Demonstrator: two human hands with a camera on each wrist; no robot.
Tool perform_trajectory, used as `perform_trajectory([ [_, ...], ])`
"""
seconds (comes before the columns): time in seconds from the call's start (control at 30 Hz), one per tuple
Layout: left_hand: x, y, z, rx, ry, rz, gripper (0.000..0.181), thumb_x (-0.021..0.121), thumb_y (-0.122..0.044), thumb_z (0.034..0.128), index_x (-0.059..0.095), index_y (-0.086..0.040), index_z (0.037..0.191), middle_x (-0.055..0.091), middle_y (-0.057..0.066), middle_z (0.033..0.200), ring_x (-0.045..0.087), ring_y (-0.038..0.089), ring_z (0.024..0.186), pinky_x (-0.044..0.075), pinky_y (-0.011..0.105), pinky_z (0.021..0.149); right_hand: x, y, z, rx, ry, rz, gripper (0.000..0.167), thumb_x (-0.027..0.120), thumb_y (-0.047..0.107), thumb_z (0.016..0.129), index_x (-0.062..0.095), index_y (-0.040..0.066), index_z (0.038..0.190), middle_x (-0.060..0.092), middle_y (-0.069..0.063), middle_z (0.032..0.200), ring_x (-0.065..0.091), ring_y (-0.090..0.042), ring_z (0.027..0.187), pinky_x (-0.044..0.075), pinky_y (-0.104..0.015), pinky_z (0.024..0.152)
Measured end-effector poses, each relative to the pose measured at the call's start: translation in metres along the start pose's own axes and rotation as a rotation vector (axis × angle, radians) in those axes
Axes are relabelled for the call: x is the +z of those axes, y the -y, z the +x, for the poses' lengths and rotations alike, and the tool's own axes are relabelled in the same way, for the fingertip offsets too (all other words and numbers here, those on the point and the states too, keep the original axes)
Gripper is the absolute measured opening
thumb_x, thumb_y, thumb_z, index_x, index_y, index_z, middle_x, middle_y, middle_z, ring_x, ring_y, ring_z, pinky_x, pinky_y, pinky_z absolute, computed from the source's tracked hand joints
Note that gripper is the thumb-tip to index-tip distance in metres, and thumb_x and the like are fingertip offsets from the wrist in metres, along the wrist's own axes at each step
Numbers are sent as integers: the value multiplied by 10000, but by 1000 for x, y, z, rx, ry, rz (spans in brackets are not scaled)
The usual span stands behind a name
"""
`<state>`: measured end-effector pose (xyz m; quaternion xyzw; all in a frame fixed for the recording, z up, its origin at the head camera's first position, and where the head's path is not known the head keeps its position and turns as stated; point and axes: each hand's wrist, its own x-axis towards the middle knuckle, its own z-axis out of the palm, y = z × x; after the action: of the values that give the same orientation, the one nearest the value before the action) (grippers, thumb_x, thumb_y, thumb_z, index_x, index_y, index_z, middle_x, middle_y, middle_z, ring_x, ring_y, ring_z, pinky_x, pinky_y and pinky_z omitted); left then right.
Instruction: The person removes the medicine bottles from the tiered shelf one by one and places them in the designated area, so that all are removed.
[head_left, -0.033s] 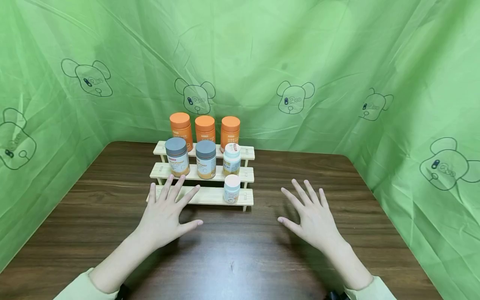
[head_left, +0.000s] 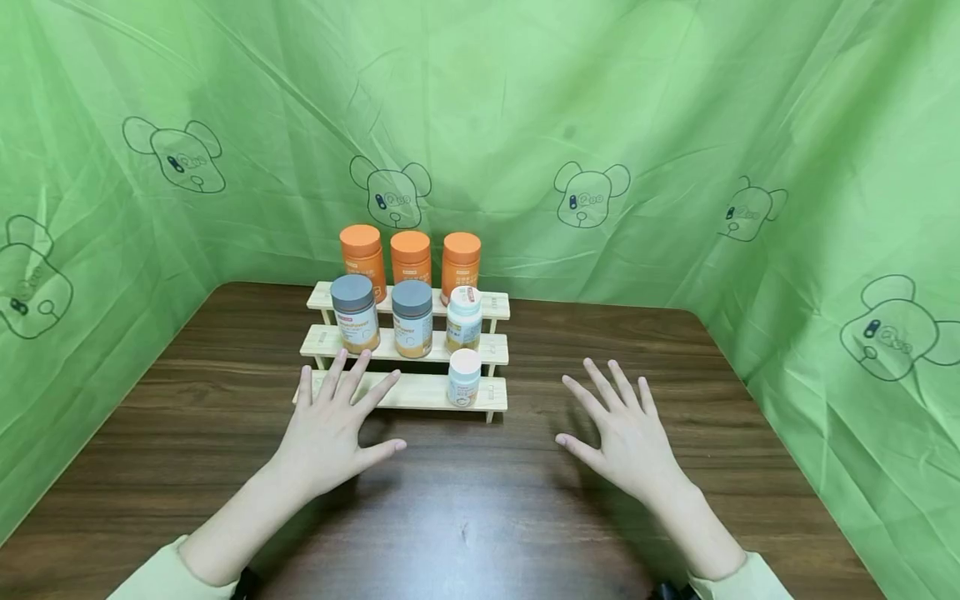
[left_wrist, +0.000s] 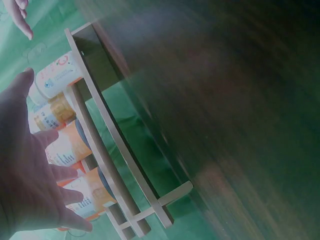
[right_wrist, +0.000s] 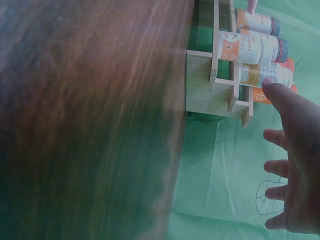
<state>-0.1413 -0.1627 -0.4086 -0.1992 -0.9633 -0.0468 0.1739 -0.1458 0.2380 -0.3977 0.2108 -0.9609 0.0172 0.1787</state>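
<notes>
My left hand is held with spread, straight fingers before the left part of a three-tier wooden rack; it holds nothing. To the right of the rack, my right hand is likewise spread and holds nothing. Three orange jars stand on the top tier. On the middle tier are two grey-lidded jars and a white-capped bottle. A small white bottle stands upright at the right of the lowest tier. In the left wrist view, the left fingers partly cover the jars.
Under the rack and hands lies a dark wood-grain table. Green cloth printed with bear-head outlines hangs behind the table and along both sides. The rack stands near the table's back edge, left of the middle.
</notes>
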Motion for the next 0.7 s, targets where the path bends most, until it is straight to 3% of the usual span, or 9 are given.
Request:
perform_trajectory([
  [0.47, -5, -1, 2, 0, -3, 6, 852, 484, -792, 746, 316, -360, 1461, 213, 112, 1555, 132, 400, 1417, 70, 697, 1043, -4, 2, 3, -6, -9, 23, 768, 510, 713, 805, 338, 342, 1456, 182, 28, 1575, 114, -298, 1444, 105, -620, 1092],
  [0.7, -17, 2, 4, -5, 0, -4, 864, 495, -792, 740, 317, -354, 1464, 183, 79, 1570, 120, 384, 1425, 63, 675, 1062, -11, 4, 12, -16, -10, 28, 764, 501, 706, 816, 324, 339, 1463, 164, 27, 1580, 84, -285, 1450, 98, -617, 1096],
])
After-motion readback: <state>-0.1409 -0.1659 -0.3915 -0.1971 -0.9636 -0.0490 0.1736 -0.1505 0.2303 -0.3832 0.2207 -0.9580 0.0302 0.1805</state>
